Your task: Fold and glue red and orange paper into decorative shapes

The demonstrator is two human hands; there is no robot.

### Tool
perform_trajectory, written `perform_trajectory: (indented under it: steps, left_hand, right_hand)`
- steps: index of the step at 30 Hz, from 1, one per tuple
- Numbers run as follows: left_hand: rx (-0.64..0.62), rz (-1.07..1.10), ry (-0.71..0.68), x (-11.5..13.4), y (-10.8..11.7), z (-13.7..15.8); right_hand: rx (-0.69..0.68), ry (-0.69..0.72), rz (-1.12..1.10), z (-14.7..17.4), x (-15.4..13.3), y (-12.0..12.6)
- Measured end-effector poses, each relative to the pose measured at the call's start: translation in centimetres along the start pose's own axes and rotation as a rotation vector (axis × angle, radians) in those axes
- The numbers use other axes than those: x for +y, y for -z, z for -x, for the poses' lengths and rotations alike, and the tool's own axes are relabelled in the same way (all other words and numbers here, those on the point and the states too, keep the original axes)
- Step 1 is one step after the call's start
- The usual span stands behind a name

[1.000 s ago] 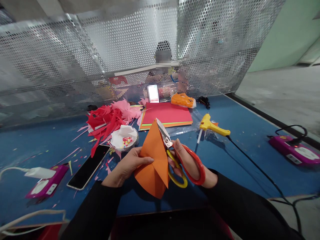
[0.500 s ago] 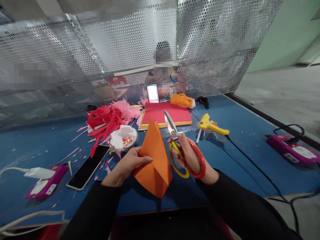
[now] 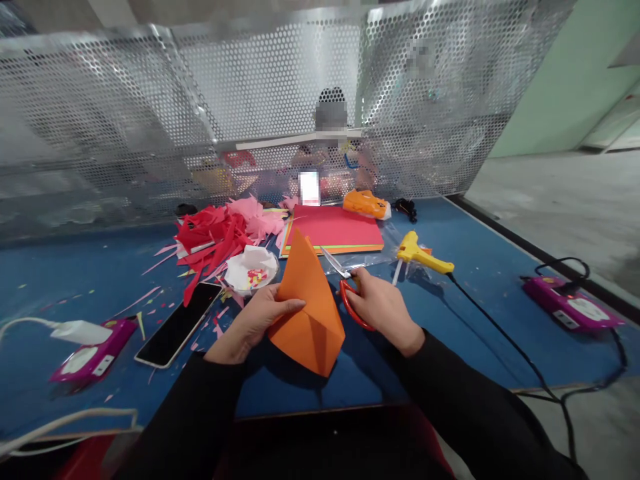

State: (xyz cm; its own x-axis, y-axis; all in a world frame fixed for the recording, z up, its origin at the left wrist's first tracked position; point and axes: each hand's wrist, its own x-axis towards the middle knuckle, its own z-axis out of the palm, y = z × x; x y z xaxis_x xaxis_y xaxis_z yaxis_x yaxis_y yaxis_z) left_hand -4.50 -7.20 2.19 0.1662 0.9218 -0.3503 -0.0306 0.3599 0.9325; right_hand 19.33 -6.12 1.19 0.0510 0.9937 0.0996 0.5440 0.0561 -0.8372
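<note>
My left hand (image 3: 257, 323) pinches a folded sheet of orange paper (image 3: 310, 307) by its left side, thumb on top. The paper tapers to a point at the top and shows creases near its lower edge. My right hand (image 3: 383, 303) is closed around the handles of a pair of scissors (image 3: 353, 308), which have a red loop in view. Their blades lean up and left, close to the paper's right edge; whether they touch it I cannot tell. Behind the paper lies a stack of coloured sheets (image 3: 335, 223), red on top.
Red and pink paper scraps (image 3: 215, 233), a lined bowl (image 3: 250, 270) with small bits and a phone (image 3: 180, 325) lie left. A yellow glue gun (image 3: 425, 253), its cable and a purple power strip (image 3: 570, 303) are right. A perforated metal screen (image 3: 270, 87) stands behind.
My right hand has turned over, so the scissors now tilt left with their blades lower and nearer the paper. The left hand keeps its hold on the orange paper.
</note>
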Motion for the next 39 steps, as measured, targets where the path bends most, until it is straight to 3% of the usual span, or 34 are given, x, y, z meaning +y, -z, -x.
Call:
perform_trajectory:
  steps: [5, 10, 17, 28, 35, 39]
  left_hand:
    - [-0.035, 0.023, 0.021, -0.4, -0.3, -0.1]
    - [-0.066, 0.042, 0.016, -0.8, -0.7, -0.3]
    - [-0.071, 0.062, 0.011, -1.0, -1.1, -0.7]
    - [-0.096, 0.063, 0.053, -0.7, -1.3, -0.6]
    - [-0.177, 0.024, 0.103, -0.3, -1.4, 0.2]
    - [-0.131, 0.007, 0.063, -0.5, -1.4, -0.2]
  right_hand:
    - [-0.037, -0.048, -0.249, -0.8, 0.3, -0.4]
    - [-0.207, -0.112, -0.579, -0.6, -0.5, -0.8]
    - [-0.321, -0.150, -0.794, 0.3, -0.8, -1.9]
    - [-0.224, -0.182, -0.907, 0.1, -1.0, -1.8]
    - [-0.148, -0.161, -0.843, -0.3, -0.7, -1.7]
    - [-0.076, -0.115, -0.792, -0.3, -0.6, -1.6]
